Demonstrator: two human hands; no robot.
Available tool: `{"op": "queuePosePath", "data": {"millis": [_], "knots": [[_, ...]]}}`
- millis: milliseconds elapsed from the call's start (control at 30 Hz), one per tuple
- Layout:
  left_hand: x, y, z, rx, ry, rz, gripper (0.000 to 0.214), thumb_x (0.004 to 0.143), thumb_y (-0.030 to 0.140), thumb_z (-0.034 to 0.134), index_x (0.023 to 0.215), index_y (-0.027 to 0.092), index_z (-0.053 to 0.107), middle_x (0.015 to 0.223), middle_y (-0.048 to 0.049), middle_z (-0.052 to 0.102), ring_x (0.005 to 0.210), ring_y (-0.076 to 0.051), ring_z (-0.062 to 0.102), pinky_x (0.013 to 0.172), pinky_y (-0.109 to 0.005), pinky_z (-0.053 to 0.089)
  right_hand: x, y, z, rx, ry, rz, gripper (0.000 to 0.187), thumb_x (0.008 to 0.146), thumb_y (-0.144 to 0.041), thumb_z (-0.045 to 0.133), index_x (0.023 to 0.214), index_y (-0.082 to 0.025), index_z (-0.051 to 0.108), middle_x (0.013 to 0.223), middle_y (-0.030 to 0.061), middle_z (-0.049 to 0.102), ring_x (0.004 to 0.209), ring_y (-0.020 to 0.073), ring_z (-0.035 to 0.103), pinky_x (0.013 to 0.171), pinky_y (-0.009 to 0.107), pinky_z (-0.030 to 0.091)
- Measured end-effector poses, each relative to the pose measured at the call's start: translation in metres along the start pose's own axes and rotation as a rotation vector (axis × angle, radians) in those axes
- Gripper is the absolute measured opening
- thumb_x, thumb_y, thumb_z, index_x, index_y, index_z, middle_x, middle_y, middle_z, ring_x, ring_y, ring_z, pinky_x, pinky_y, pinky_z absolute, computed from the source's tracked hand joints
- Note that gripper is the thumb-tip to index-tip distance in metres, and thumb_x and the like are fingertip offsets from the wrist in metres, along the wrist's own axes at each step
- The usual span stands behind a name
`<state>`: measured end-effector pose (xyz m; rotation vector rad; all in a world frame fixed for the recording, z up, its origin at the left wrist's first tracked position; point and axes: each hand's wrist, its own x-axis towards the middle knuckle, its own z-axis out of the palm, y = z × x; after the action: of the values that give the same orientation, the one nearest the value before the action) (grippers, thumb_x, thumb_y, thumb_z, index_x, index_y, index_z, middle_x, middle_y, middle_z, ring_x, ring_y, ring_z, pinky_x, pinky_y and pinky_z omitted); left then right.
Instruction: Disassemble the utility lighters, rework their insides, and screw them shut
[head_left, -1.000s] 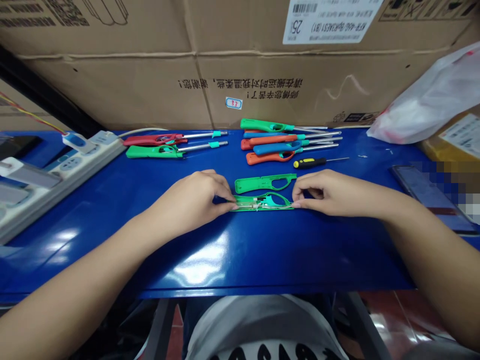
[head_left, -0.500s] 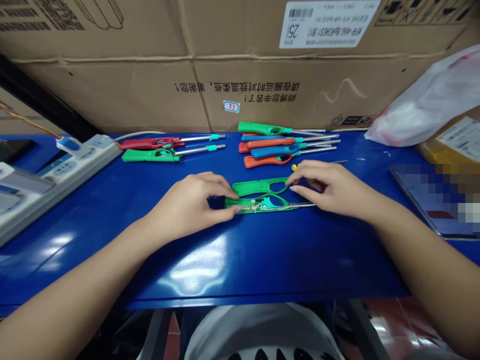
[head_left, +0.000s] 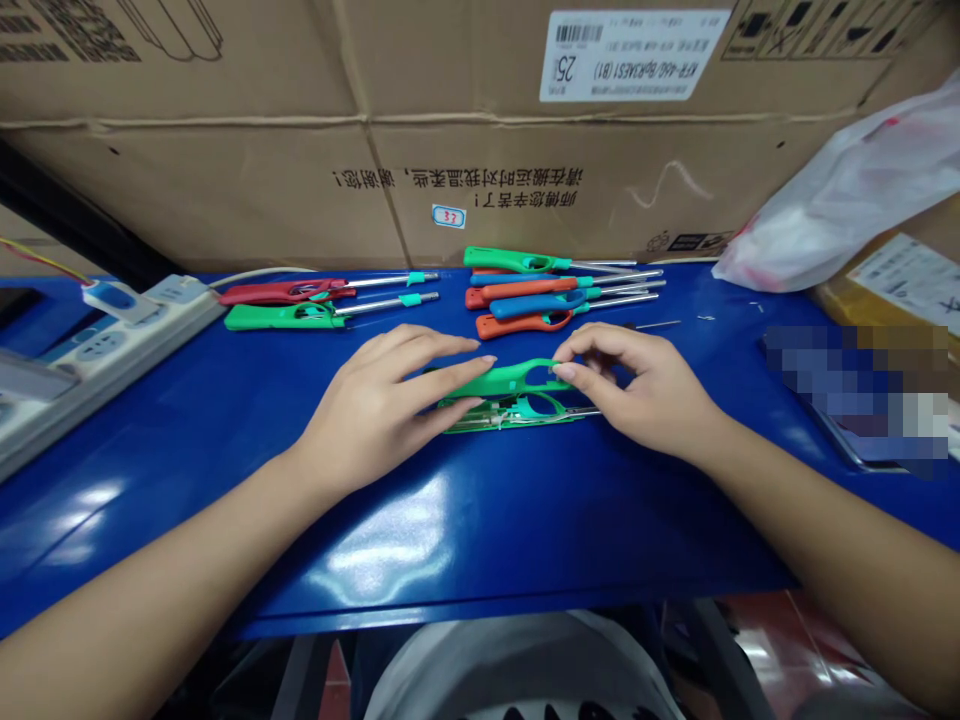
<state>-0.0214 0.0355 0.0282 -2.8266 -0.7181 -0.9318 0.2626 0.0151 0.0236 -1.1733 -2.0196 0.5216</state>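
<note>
Two green halves of a long-necked lighter's casing lie in front of me. The near half (head_left: 514, 413) holds the inner parts, with a clear tank at its left and a metal tube running out to the right. Just behind it is the far shell half (head_left: 504, 379), its smooth outer side turned up. My right hand (head_left: 637, 385) pinches this shell at its right end, by the trigger loop. My left hand (head_left: 390, 405) is open, fingers stretched and apart over the left ends of both halves. The fingertips partly cover those ends; whether they press on them I cannot tell.
Several lighters in green, orange and blue (head_left: 536, 303) lie behind my hands. A red lighter (head_left: 289, 291) and a green one (head_left: 285, 316) are at the left, near a power strip (head_left: 112, 345). A cardboard box (head_left: 270, 190) stands behind; a plastic bag (head_left: 832, 195) is at the right.
The far shell half has turned from inner side up to outer side up, in my right hand's pinch. My left fingers have spread out. The whole view has shifted slightly.
</note>
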Motion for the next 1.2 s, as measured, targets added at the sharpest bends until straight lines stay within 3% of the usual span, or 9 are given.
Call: {"op": "queuePosePath", "data": {"millis": [100, 233, 367, 467, 633, 867, 1200], "knots": [[-0.001, 0.002, -0.005, 0.080, -0.054, 0.057, 0.033, 0.097, 0.021, 0.068, 0.129, 0.013, 0.066, 0.120, -0.0132, 0.076, 0.098, -0.026, 0.072, 0.084, -0.041, 0.058, -0.001, -0.006, 0.003, 0.096, -0.031, 0.119, 0.012, 0.093, -0.028, 0.064, 0.088, -0.018, 0.069, 0.071, -0.0017, 0.058, 0.057, 0.0109, 0.047, 0.054, 0.026, 0.039], [-0.003, 0.004, -0.003, 0.061, -0.120, 0.082, 0.034, 0.100, 0.029, 0.065, 0.129, 0.010, 0.065, 0.118, -0.0126, 0.077, 0.094, -0.025, 0.075, 0.084, -0.037, 0.060, -0.003, -0.006, 0.006, 0.091, -0.055, 0.169, 0.014, 0.095, -0.027, 0.060, 0.091, -0.018, 0.070, 0.073, -0.0004, 0.061, 0.060, 0.0118, 0.049, 0.055, 0.026, 0.041], [-0.004, 0.005, 0.000, -0.068, -0.207, -0.043, 0.034, 0.101, 0.034, 0.063, 0.126, 0.011, 0.068, 0.109, -0.0106, 0.076, 0.090, -0.020, 0.075, 0.082, -0.030, 0.060, -0.005, -0.002, 0.004, -0.042, -0.122, 0.007, 0.024, 0.095, -0.029, 0.065, 0.116, -0.017, 0.070, 0.087, 0.0027, 0.067, 0.073, 0.0153, 0.057, 0.065, 0.029, 0.046], [-0.004, 0.003, 0.002, -0.091, -0.227, -0.036, 0.033, 0.101, 0.036, 0.063, 0.123, 0.012, 0.070, 0.107, -0.0103, 0.076, 0.090, -0.021, 0.073, 0.082, -0.032, 0.059, -0.005, 0.001, 0.000, -0.148, -0.192, -0.131, 0.032, 0.093, -0.033, 0.070, 0.121, -0.017, 0.069, 0.096, 0.0055, 0.068, 0.086, 0.0193, 0.061, 0.076, 0.032, 0.049], [-0.007, 0.000, 0.006, -0.060, -0.185, 0.014, 0.035, 0.102, 0.036, 0.062, 0.123, 0.009, 0.070, 0.108, -0.0123, 0.078, 0.092, -0.023, 0.073, 0.084, -0.035, 0.059, -0.006, 0.003, -0.001, -0.215, -0.235, -0.121, 0.029, 0.096, -0.035, 0.067, 0.119, -0.018, 0.068, 0.097, 0.0066, 0.069, 0.089, 0.0216, 0.062, 0.078, 0.035, 0.050], [-0.007, 0.003, 0.008, -0.110, -0.253, -0.048, 0.032, 0.102, 0.038, 0.061, 0.120, 0.015, 0.073, 0.110, -0.0111, 0.077, 0.097, -0.022, 0.073, 0.086, -0.033, 0.058, -0.006, 0.009, -0.001, -0.221, -0.334, -0.175, 0.026, 0.098, -0.035, 0.066, 0.119, -0.020, 0.064, 0.114, 0.0106, 0.071, 0.107, 0.0273, 0.063, 0.092, 0.044, 0.052], [-0.008, 0.003, 0.013, -0.158, -0.275, -0.100, 0.032, 0.101, 0.038, 0.062, 0.121, 0.014, 0.073, 0.111, -0.0105, 0.077, 0.097, -0.023, 0.072, 0.088, -0.035, 0.058, -0.006, 0.010, -0.002, -0.224, -0.383, -0.170, 0.025, 0.098, -0.035, 0.064, 0.118, -0.019, 0.067, 0.112, 0.0111, 0.070, 0.105, 0.0275, 0.062, 0.092, 0.045, 0.052]]}}
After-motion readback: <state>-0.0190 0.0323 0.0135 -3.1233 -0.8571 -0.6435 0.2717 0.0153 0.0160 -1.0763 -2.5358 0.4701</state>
